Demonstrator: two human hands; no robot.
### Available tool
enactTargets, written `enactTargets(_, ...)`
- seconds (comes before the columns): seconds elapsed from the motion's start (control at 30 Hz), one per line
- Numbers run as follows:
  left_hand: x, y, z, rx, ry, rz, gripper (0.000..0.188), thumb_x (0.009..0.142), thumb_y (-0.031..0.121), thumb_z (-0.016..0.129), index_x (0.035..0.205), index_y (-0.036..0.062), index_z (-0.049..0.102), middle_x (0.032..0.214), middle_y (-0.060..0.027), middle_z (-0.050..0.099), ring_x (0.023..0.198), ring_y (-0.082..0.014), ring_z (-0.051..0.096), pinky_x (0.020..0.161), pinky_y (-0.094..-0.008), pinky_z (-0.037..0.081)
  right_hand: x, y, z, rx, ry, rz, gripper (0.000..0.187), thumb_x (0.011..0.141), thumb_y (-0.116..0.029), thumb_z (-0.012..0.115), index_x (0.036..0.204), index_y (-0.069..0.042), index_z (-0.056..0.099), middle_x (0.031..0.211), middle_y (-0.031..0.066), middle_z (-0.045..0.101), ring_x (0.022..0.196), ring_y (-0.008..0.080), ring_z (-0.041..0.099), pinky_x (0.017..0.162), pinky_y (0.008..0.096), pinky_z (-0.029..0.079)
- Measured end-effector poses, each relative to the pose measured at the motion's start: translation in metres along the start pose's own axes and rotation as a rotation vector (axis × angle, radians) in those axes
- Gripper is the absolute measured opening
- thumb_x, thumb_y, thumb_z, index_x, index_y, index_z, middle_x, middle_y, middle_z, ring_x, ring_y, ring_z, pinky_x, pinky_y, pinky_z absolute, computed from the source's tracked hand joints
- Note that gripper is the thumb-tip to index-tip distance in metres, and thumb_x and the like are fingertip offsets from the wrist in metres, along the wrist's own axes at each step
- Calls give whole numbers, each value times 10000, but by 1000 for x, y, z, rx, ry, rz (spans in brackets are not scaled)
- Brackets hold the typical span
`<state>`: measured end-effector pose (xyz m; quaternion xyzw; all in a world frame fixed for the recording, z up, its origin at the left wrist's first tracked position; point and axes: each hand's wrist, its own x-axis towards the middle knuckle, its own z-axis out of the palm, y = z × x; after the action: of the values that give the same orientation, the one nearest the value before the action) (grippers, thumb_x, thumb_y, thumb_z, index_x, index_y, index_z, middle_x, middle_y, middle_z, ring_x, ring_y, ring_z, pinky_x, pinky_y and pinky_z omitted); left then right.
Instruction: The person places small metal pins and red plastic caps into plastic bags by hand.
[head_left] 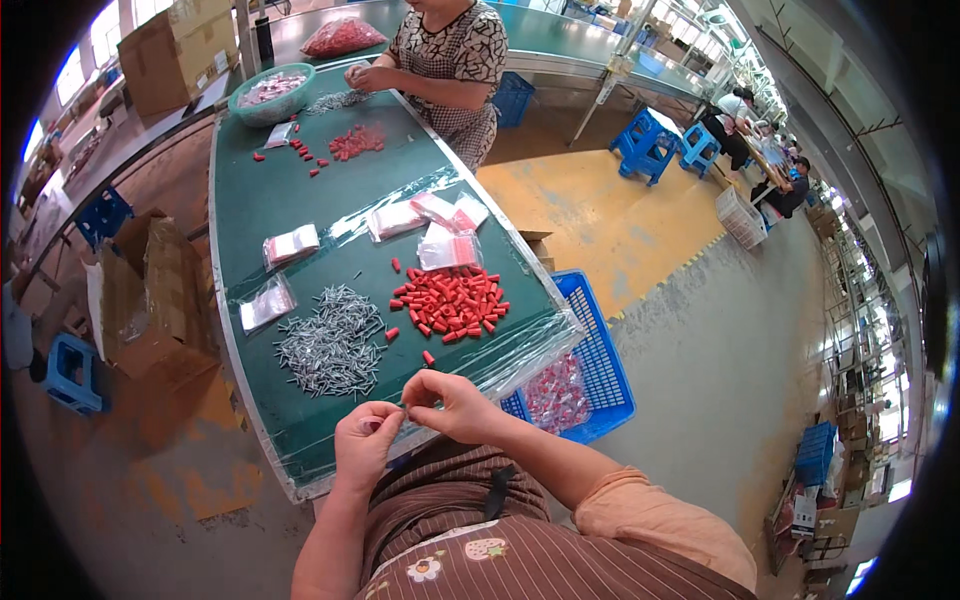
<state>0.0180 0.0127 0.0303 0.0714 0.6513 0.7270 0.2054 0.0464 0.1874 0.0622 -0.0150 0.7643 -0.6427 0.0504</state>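
1. Fingers: right hand (452, 402) had thumb and forefinger pinched together on something tiny, too small to identify; left hand (368, 440) fingers curled shut toward the same spot. Fingertips of both nearly touching, just over the near edge of the green table (250, 210).
2. Stock: grey metal pins (332, 345) heaped near the near-left corner; red plastic caps (452, 302) piled beside them toward the right edge. One stray cap (428, 357) lay close to the hands.
3. Small clear bags (290, 243) sat mid-table, some filled.
4. Judgement: looked like mid-assembly, one piece being joined.
5. Next move would call for fine alignment, steady pinch.
6. Blue basket (605, 350) below the right edge held filled bags.
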Motion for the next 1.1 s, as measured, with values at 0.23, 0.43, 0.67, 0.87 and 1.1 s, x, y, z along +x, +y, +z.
enactTargets(0.23,2,0,-11,-748,-145,-448,289,872,123,585,1129,7,520,854,-42,541,608,-96,469,503,-233,395,-73,-27,-103,-365,210,56,133,774,3,628,904,6,602,836,73,610,742,147,596,687,271,488)
enactTargets(0.43,7,-10,-15,-1104,-181,-474,526,699,-38,480,1224,-15,454,1006,-129,510,696,-167,491,594,-305,436,-95,-34,-138,-783,648,-69,204,751,69,593,945,6,603,867,88,598,767,168,590,679,285,478)
enactTargets(0.67,2,-5,-10,-947,-184,-349,703,654,-103,419,1343,30,383,1167,-135,481,886,-220,549,744,-353,503,-42,-27,-17,-423,113,-249,173,757,-20,648,927,-29,619,1032,125,600,986,295,555,833,366,453)
enactTargets(0.87,-5,0,-7,-888,-191,-289,725,724,-142,376,1406,84,281,1254,-138,447,1088,-268,535,933,-409,469,-11,-14,27,-545,103,-334,175,739,-101,686,889,-38,620,1098,126,575,1033,313,520,867,391,435)
enactTargets(1.1,-5,-4,-10,-981,-294,-226,682,807,-112,416,1433,82,225,1343,-126,379,1200,-268,473,984,-425,430,3,-2,35,-579,51,-269,148,708,-84,676,818,-25,597,1094,127,580,1014,318,523,865,397,441)
